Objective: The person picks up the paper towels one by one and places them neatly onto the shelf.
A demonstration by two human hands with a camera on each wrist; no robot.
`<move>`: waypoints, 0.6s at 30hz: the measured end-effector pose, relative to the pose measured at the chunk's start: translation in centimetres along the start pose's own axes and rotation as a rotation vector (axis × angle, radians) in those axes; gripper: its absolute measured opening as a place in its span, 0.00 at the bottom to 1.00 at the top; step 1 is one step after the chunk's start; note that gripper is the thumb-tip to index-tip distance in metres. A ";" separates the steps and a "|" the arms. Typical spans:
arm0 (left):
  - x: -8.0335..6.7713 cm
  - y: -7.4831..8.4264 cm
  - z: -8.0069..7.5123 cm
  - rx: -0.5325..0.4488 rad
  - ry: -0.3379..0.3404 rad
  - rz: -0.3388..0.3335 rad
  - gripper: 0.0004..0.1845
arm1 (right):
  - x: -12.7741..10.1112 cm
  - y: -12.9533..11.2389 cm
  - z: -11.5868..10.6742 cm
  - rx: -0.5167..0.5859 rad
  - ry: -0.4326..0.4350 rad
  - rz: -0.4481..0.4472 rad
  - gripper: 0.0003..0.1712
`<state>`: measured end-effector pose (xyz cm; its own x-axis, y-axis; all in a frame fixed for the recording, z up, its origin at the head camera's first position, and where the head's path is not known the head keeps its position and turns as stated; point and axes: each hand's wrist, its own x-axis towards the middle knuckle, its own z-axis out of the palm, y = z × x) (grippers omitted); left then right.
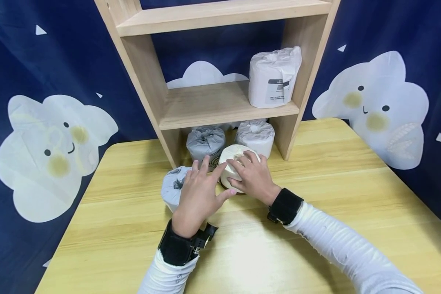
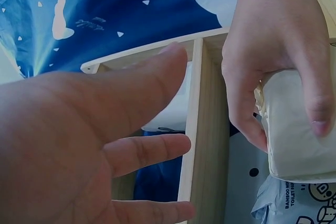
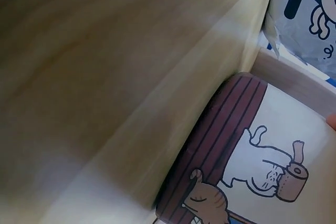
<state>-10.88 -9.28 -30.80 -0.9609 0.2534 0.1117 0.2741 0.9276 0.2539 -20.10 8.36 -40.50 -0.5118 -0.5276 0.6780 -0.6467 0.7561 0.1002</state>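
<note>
The right hand point(image 1: 253, 176) curls its fingers around a cream paper roll point(image 1: 232, 163) on the table point(image 1: 334, 196); the left hand point(image 1: 198, 192), fingers spread, hovers beside it. Beyond the fingertips, the wooden shelf point(image 1: 213, 104) holds one roll above and two below; a fifth roll lies under the left palm.

Middle shelf point(image 1: 213, 104) open leftward — wrapped roll point(image 1: 273, 77) blocks its right.

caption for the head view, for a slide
Right hand grips a cream paper roll on the wooden table; the open left hand rests alongside, before a wooden shelf.
</note>
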 end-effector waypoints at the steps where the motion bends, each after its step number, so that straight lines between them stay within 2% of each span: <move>1: 0.0 0.0 0.0 0.000 0.002 0.001 0.38 | 0.0 0.0 0.0 -0.001 -0.002 0.001 0.30; 9: -0.1 -0.1 0.0 -0.011 0.023 0.013 0.37 | 0.2 0.0 -0.5 0.003 0.026 -0.010 0.29; 18: -0.1 0.0 -0.1 -0.007 0.011 0.000 0.38 | 0.3 0.2 -1.2 0.006 0.045 -0.011 0.29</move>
<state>-10.73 -9.31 -30.74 -0.9604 0.2500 0.1227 0.2743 0.9258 0.2602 -19.75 8.82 -39.37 -0.4788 -0.5180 0.7088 -0.6558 0.7478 0.1035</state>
